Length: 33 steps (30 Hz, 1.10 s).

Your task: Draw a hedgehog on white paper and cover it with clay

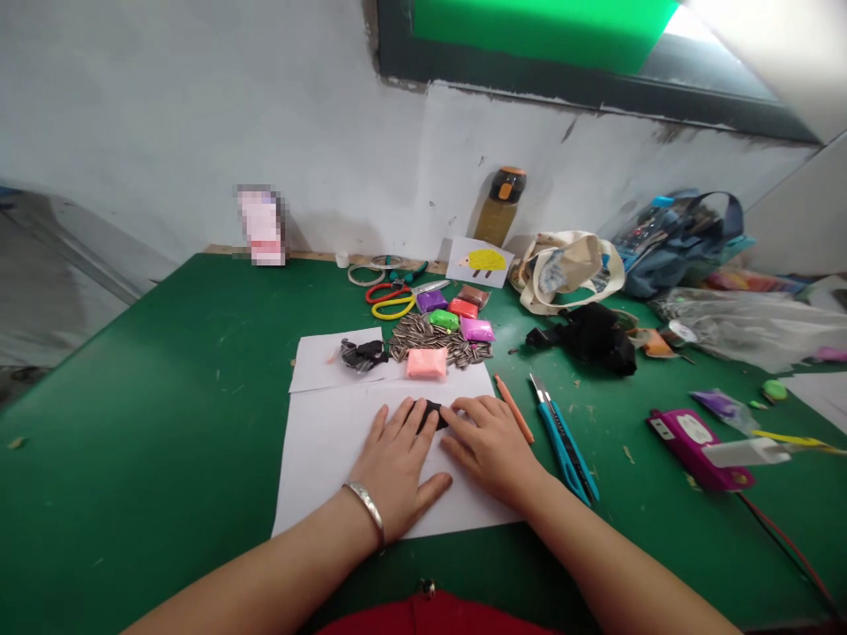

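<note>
My left hand (401, 467) lies flat on the white paper (318, 459), its fingers spread, with fingertips on a small flat black piece (431, 414) that looks like soft clay. From the other side my right hand (490, 445) touches the edge of the same piece, fingers slightly bent and apart. Part of the black piece is hidden under the fingers. Just beyond are a pink clay packet (427, 363), a crumpled black wrapper (363, 354) and a heap of striped sunflower seeds (416, 337).
Right of the paper lie an orange crayon-like stick (514, 409) and blue-handled scissors beside a cutter (564, 441). Behind are red-and-yellow scissors (395, 306), several coloured clay packets (445, 319), a hedgehog drawing (480, 262) and a bottle (503, 207). A magenta glue gun (698, 450) lies far right.
</note>
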{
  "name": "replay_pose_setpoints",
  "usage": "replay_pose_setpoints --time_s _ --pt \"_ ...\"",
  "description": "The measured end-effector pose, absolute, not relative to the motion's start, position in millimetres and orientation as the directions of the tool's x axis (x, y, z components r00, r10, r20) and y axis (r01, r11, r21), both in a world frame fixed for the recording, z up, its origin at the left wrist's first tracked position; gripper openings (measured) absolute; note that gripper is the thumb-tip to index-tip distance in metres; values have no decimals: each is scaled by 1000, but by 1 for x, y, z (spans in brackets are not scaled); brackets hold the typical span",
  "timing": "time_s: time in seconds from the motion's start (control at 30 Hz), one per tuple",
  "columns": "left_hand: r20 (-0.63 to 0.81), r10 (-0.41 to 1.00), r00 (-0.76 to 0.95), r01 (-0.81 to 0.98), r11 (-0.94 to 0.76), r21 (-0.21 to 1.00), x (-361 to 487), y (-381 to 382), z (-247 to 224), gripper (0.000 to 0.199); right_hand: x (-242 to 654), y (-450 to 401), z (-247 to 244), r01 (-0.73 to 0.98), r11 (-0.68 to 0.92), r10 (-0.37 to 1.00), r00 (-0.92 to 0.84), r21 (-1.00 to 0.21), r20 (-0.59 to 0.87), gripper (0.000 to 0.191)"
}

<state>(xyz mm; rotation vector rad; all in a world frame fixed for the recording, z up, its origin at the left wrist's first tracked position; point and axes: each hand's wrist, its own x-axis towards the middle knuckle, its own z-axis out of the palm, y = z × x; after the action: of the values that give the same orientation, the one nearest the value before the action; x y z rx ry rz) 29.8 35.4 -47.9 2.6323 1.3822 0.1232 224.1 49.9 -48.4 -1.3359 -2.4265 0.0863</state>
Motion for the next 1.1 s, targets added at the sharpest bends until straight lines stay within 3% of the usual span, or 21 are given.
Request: replay_pose_setpoints --time_s 0.5,1.1 --pt "-8 821 571 808 -560 180 30 37 -50 69 216 58 -43 844 439 897 -395 -309 196 28" --pt "13 818 575 803 -567 182 27 36 -51 70 205 63 -31 842 477 879 -457 -254 135 21"
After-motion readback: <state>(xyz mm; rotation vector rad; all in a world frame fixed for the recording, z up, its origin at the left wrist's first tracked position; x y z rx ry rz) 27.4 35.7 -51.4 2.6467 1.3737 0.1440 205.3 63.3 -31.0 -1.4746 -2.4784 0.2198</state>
